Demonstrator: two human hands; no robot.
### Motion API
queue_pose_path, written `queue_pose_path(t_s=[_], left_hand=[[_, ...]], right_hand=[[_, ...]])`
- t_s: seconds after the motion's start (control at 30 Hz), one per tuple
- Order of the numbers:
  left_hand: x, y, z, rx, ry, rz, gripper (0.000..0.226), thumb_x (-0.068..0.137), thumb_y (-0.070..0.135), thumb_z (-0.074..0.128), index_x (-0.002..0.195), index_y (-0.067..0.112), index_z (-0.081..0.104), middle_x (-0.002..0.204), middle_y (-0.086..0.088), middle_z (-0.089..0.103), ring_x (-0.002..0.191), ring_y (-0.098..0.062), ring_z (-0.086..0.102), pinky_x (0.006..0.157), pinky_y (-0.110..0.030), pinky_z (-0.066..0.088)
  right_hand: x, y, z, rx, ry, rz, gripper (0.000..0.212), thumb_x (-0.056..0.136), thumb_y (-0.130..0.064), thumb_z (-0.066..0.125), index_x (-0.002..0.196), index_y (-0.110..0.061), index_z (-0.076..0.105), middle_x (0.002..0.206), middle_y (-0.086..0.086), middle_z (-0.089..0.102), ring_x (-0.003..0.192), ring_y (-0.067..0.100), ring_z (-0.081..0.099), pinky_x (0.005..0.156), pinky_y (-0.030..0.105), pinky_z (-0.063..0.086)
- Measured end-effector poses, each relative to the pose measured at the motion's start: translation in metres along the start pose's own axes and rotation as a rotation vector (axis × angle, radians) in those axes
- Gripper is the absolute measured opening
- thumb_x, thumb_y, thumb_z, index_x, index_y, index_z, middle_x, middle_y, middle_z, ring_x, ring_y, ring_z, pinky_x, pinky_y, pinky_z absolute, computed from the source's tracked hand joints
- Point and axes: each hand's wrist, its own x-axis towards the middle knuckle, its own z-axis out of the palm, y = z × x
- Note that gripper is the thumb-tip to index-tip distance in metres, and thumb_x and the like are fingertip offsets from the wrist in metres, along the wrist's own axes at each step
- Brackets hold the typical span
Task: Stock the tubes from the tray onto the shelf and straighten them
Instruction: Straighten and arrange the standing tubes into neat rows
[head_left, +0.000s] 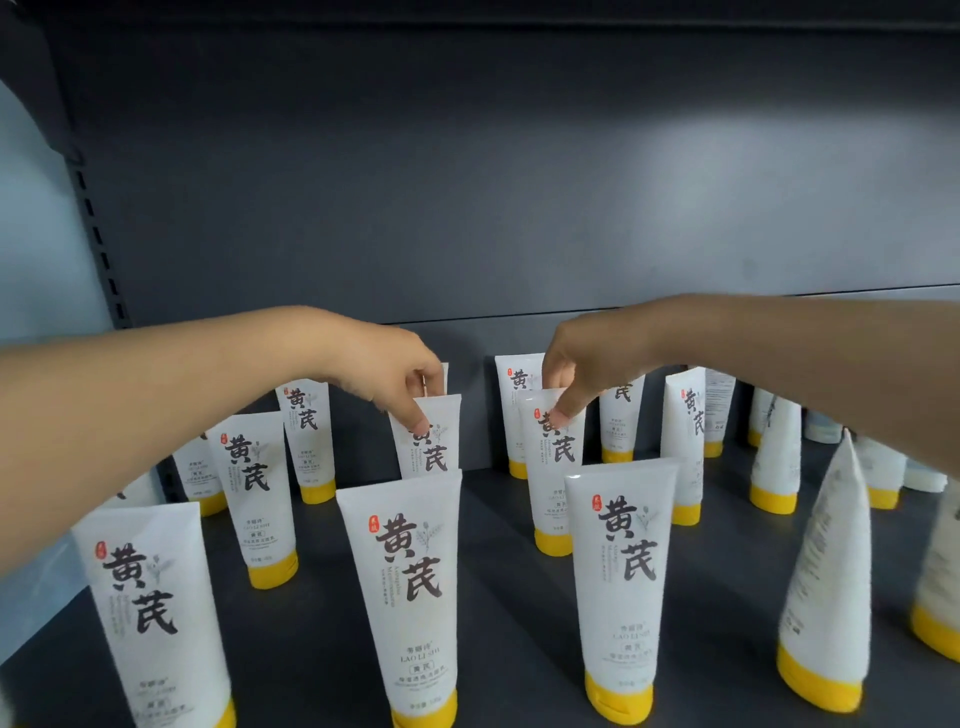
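White yellow-capped front tubes (410, 587) stood cap-down along the front edge of the shelf (511, 597). Mid-shelf, the left hand (374, 364) pinched one tube (436, 457) by its crimp, the right hand (587, 358) another tube (556, 467). Straightening looked underway; next, both wanted turning square with the back row (621, 426).

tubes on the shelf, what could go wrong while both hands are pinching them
1. The left hand and right hand each pinch a tube by its flat top; the left tube and right tube could tip on their narrow yellow caps.
2. The front tubes stand close; a toppling tube may knock them.
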Motion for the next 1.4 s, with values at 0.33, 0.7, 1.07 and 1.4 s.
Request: queue_pose_path(t_s=[0.33, 0.7, 1.07, 1.4], left_hand=[[-0.075, 0.068, -0.059, -0.019, 0.455, -0.219, 0.017, 0.088, 0.03, 0.058, 0.085, 0.016, 0.066, 0.081, 0.005, 0.07, 0.076, -0.01, 0.063, 0.062, -0.018, 0.047], [-0.153, 0.225, -0.058, 0.025, 0.824, -0.4, 0.023, 0.094, 0.03, 0.044, 0.08, 0.013, 0.049, 0.082, -0.008, 0.049, 0.076, -0.024, 0.043, 0.069, -0.029, 0.035], [-0.226, 0.335, -0.031, 0.246, 0.703, -0.468, 0.028, 0.095, 0.03, 0.042, 0.102, 0.009, 0.059, 0.104, -0.007, 0.061, 0.097, -0.027, 0.056, 0.08, -0.034, 0.047], [-0.277, 0.432, 0.005, 0.433, 0.567, -0.476, 0.027, 0.096, 0.032, 0.039, 0.099, 0.011, 0.056, 0.099, -0.004, 0.058, 0.09, -0.023, 0.054, 0.07, -0.032, 0.038]], right_hand=[[-0.063, 0.008, -0.039, -0.149, 0.291, 0.118, 0.046, 0.088, -0.047, 0.056, 0.115, -0.009, 0.062, 0.115, 0.006, 0.063, 0.107, 0.029, 0.057, 0.093, 0.037, 0.048], [-0.218, 0.027, -0.038, -0.007, 0.54, 0.068, 0.027, 0.092, -0.032, 0.05, 0.085, -0.006, 0.056, 0.099, 0.012, 0.06, 0.09, 0.031, 0.056, 0.069, 0.028, 0.04], [-0.362, 0.063, -0.015, 0.031, 0.504, 0.123, 0.045, 0.092, -0.04, 0.05, 0.119, -0.005, 0.054, 0.118, 0.011, 0.059, 0.107, 0.03, 0.056, 0.088, 0.037, 0.047], [-0.477, 0.079, 0.015, -0.008, 0.491, 0.221, 0.031, 0.093, -0.037, 0.049, 0.088, -0.007, 0.049, 0.095, 0.009, 0.054, 0.083, 0.026, 0.048, 0.071, 0.031, 0.038]])
